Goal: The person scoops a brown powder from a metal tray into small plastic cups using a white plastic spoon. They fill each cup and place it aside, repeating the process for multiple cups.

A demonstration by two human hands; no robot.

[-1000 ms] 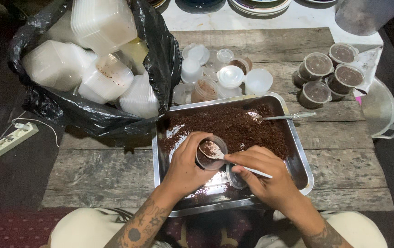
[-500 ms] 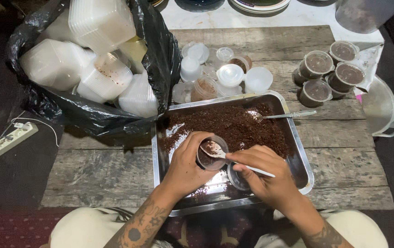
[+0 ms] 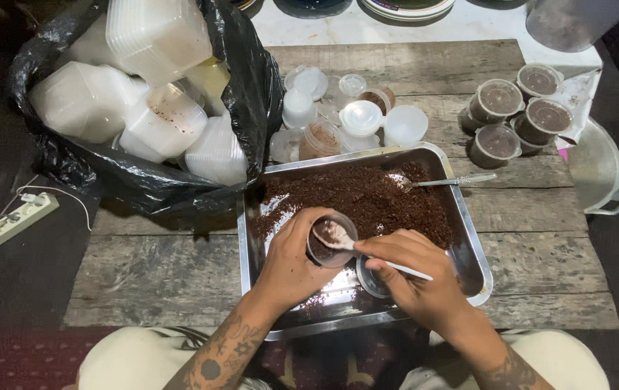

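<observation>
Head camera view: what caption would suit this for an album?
Left hand holds a small clear cup over a metal tray of brown crumbs; right hand spoons into it.

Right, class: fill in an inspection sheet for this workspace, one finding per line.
Surface: worn wooden table.
Job's things: steel tray of brown crumbs; small cup; white spoon.
Clutter: black bag of containers; loose lids; four filled cups; metal spoon; another cup in the tray.
Grippers: left hand holds the small cup; right hand holds the white spoon over it.
Cables: power strip with white cord, left.
Surroundings: metal pan, plates.
</observation>
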